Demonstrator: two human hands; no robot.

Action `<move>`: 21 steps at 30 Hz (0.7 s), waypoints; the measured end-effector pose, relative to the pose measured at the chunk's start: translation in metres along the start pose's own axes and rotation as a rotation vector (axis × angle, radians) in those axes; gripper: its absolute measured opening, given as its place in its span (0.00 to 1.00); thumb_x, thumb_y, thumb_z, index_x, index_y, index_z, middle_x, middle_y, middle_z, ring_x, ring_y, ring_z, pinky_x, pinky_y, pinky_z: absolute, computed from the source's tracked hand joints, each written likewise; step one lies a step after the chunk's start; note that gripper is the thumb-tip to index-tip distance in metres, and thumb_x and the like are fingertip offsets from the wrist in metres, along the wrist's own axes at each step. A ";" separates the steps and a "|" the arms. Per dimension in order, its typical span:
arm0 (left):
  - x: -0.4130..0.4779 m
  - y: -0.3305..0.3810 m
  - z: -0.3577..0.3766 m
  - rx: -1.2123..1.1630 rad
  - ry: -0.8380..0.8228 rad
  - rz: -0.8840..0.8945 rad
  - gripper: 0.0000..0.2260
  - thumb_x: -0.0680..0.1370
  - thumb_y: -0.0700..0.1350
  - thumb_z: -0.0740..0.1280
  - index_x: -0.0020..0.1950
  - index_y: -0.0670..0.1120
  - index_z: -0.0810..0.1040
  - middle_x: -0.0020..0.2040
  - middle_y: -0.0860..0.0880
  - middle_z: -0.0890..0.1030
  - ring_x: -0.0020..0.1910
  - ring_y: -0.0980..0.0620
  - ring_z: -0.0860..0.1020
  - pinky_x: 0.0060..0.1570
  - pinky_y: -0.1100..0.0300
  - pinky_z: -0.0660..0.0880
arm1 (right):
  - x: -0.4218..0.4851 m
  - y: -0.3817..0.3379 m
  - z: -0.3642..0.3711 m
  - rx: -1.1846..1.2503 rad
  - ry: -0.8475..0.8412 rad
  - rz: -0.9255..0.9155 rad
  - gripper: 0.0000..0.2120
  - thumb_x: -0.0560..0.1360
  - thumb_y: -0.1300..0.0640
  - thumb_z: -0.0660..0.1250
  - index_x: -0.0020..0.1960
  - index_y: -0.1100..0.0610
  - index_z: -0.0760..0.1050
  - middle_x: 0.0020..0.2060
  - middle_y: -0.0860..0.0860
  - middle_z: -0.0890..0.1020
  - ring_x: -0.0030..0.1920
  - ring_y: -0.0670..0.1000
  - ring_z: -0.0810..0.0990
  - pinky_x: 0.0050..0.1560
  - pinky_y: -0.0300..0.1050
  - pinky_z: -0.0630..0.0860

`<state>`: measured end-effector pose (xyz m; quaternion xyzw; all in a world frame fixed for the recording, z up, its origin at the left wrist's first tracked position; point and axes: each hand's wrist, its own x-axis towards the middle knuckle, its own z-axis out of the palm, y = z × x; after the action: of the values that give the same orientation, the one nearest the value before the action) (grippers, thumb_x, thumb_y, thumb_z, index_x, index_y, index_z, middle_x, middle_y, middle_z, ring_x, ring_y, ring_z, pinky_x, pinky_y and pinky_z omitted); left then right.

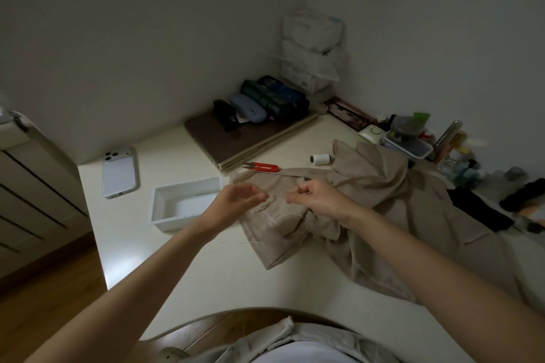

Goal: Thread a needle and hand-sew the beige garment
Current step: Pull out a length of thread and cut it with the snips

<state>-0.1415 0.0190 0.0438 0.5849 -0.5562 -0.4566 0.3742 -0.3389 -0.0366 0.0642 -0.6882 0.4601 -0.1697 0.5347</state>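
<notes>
The beige garment (368,215) lies crumpled on the white table (224,274), spreading to the right. Both my hands hover just above its left part, fingertips facing each other a little apart. My left hand (239,200) has thumb and forefinger pinched together; what they hold is too small to see. My right hand (315,196) is curled, with its fingertips pinched. A thin pale thread (290,215) loops below my right hand and trails left across the table. No needle is visible. A white thread spool (321,158) lies behind the garment.
Red thread snips (262,167) lie beyond my hands. A white tray (185,203) sits left of them, a phone (120,172) further left. Brown boards (236,138) carry cases at the back. Boxes and bottles (413,138) crowd the right rear corner.
</notes>
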 end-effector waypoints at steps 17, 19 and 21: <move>-0.023 -0.118 -0.021 0.759 0.141 -0.112 0.01 0.74 0.40 0.71 0.45 0.43 0.82 0.44 0.49 0.78 0.43 0.49 0.77 0.44 0.58 0.74 | 0.012 0.028 0.015 -0.017 0.100 0.087 0.05 0.78 0.57 0.65 0.45 0.56 0.77 0.34 0.47 0.76 0.38 0.42 0.74 0.41 0.33 0.70; -0.024 -0.120 -0.020 0.795 0.125 -0.094 0.02 0.75 0.40 0.69 0.44 0.43 0.82 0.45 0.48 0.79 0.44 0.47 0.78 0.44 0.57 0.74 | 0.013 0.028 0.017 -0.015 0.101 0.094 0.08 0.77 0.57 0.66 0.48 0.62 0.78 0.34 0.49 0.75 0.39 0.44 0.74 0.45 0.37 0.71; -0.023 -0.120 -0.019 0.857 0.078 -0.109 0.05 0.78 0.41 0.65 0.46 0.42 0.80 0.48 0.47 0.79 0.45 0.47 0.77 0.44 0.59 0.71 | 0.013 0.028 0.019 -0.016 0.098 0.098 0.06 0.77 0.57 0.66 0.45 0.60 0.78 0.34 0.49 0.75 0.38 0.44 0.74 0.46 0.37 0.71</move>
<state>-0.0853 0.0531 -0.0615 0.7327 -0.6494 -0.1808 0.0935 -0.3306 -0.0366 0.0290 -0.6599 0.5200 -0.1732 0.5139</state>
